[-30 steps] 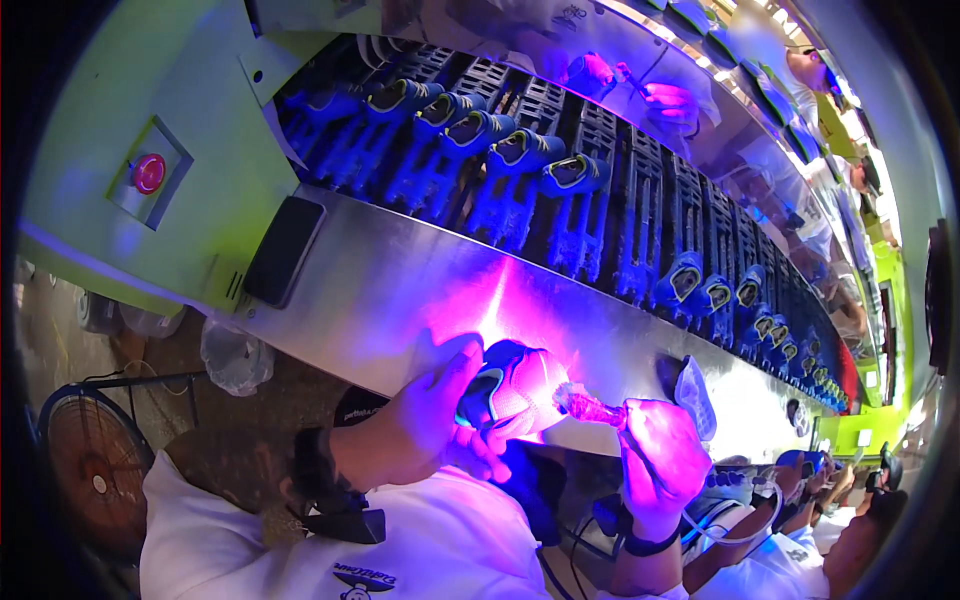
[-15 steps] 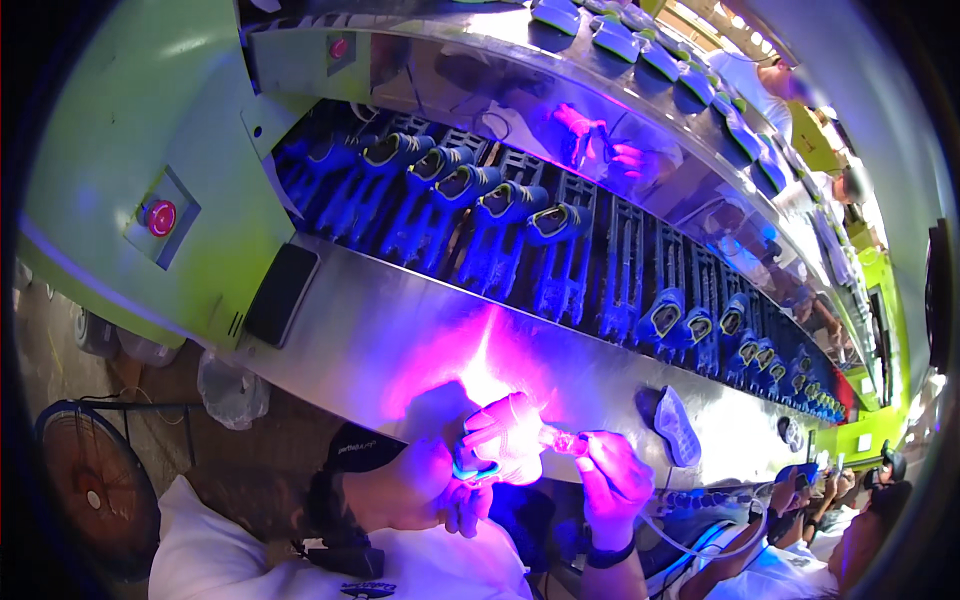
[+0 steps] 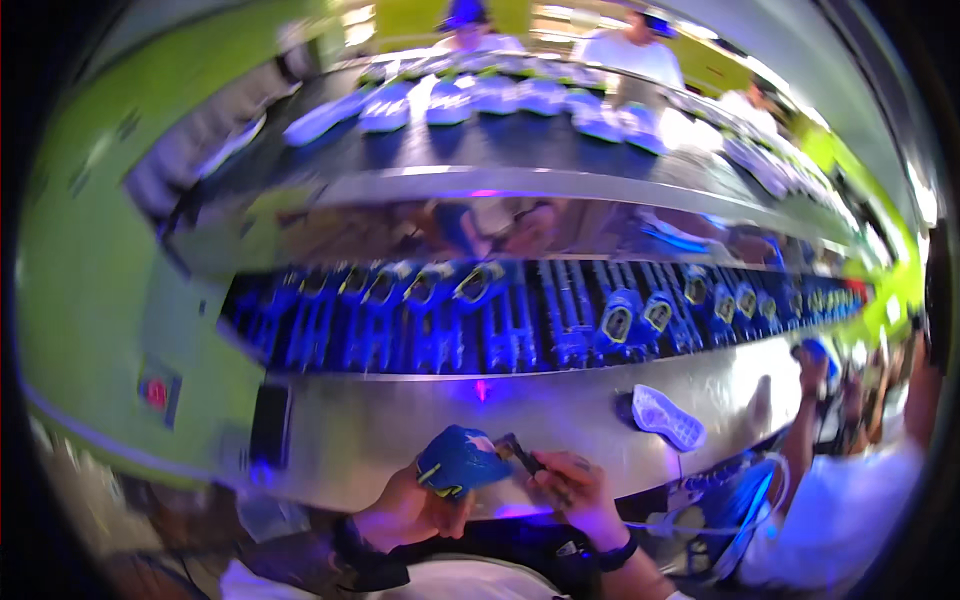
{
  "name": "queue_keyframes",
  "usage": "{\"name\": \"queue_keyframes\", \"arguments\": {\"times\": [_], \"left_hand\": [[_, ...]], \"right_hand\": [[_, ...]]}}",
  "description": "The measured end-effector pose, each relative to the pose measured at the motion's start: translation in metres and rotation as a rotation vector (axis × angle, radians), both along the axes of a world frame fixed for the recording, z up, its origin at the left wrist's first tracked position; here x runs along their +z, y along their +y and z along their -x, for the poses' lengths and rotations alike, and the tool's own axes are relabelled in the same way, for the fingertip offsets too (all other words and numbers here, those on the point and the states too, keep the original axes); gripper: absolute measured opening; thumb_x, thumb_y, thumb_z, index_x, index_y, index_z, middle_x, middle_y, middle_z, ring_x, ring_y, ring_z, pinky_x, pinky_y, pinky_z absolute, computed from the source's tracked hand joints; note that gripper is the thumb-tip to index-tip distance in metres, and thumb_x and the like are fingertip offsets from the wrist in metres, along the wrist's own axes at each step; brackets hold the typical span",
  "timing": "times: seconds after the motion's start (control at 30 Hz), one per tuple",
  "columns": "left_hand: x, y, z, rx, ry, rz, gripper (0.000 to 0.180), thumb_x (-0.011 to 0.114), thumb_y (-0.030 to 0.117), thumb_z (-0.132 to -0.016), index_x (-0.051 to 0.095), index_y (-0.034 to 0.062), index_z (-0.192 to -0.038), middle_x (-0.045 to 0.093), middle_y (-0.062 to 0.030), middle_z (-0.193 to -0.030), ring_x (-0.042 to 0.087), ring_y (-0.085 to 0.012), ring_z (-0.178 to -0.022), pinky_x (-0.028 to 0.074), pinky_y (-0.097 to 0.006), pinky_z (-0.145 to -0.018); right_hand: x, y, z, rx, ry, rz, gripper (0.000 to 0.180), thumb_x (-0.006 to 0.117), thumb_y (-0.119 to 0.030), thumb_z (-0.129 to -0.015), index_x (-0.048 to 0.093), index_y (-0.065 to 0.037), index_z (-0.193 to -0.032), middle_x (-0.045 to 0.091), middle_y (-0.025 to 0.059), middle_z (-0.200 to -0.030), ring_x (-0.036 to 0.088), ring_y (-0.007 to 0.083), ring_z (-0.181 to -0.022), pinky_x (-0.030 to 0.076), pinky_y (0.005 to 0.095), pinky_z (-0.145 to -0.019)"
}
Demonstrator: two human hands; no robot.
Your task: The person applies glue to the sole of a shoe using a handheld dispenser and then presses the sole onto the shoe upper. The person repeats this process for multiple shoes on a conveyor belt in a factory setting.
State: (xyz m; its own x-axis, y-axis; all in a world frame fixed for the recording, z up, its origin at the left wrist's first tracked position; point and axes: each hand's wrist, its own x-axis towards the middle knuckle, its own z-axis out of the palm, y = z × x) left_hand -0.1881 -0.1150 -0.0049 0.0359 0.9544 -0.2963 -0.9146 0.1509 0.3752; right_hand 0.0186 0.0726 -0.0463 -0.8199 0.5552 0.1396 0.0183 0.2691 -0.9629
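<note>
My left hand grips a blue shoe with a yellow mark, held just above the near edge of the steel bench. My right hand holds a small dark tool whose tip touches the shoe's right side. Both hands sit low in the middle of the view, close together. A black band circles my right wrist.
A white shoe sole lies on the bench to the right. Behind it runs a conveyor of blue shoes on racks, with an upper shelf of pale shoes. A person in white works at my right. A red button sits at left.
The view has tilted upward, showing the upper shelf and people across the line. The bright violet glow at my hands has gone. The hands have dropped lower in the picture, still on the shoe.
</note>
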Motion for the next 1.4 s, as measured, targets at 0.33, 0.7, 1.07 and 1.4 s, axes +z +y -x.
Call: {"name": "queue_keyframes", "arguments": {"times": [0.33, 0.7, 1.07, 1.4], "left_hand": [[-0.062, 0.256, 0.115, 0.278, 1.867, -0.103, 0.05, 0.067, 0.026, -0.097, 0.05, 0.0077, -0.14, 0.063, -0.0199, -0.116, 0.07, -0.0336, -0.088, 0.057, -0.048, -0.076], [-0.073, 0.328, 0.087, -0.237, 2.462, 0.224, 0.074, 0.068, 0.065, -0.084, 0.06, 0.0139, -0.138, 0.058, -0.0243, -0.13, 0.057, -0.0462, -0.12, 0.046, -0.055, -0.102], [-0.067, 0.289, 0.162, -0.027, 2.152, 0.272, 0.067, 0.083, 0.03, -0.072, 0.058, 0.0008, -0.127, 0.065, -0.0252, -0.125, 0.063, -0.0391, -0.118, 0.05, -0.047, -0.1], [-0.039, 0.28, 0.189, -0.101, 1.958, 0.291, 0.031, 0.071, 0.03, -0.088, 0.075, 0.0018, -0.101, 0.074, -0.0103, -0.088, 0.072, -0.0257, -0.083, 0.055, -0.039, -0.076]], "right_hand": [[-0.067, 0.041, -0.017, -0.513, 0.142, 0.58, 0.037, 0.063, -0.015, -0.103, 0.061, 0.002, -0.136, 0.067, 0.004, -0.096, 0.063, 0.0086, -0.073, 0.05, 0.0231, -0.064], [-0.069, 0.029, -0.015, -0.471, 0.036, 0.435, 0.038, 0.064, -0.017, -0.103, 0.061, 0.0, -0.137, 0.067, 0.0071, -0.097, 0.065, 0.0108, -0.074, 0.052, 0.0263, -0.063], [-0.051, 0.036, -0.009, -0.496, 0.021, 0.357, 0.033, 0.065, -0.014, -0.102, 0.065, 0.0, -0.132, 0.065, 0.0077, -0.098, 0.066, 0.0103, -0.069, 0.051, 0.0248, -0.058], [-0.066, 0.025, -0.002, -0.49, 0.124, 0.442, 0.038, 0.064, -0.015, -0.103, 0.059, 0.002, -0.138, 0.067, 0.0052, -0.102, 0.065, 0.0105, -0.074, 0.051, 0.0248, -0.062]]}}
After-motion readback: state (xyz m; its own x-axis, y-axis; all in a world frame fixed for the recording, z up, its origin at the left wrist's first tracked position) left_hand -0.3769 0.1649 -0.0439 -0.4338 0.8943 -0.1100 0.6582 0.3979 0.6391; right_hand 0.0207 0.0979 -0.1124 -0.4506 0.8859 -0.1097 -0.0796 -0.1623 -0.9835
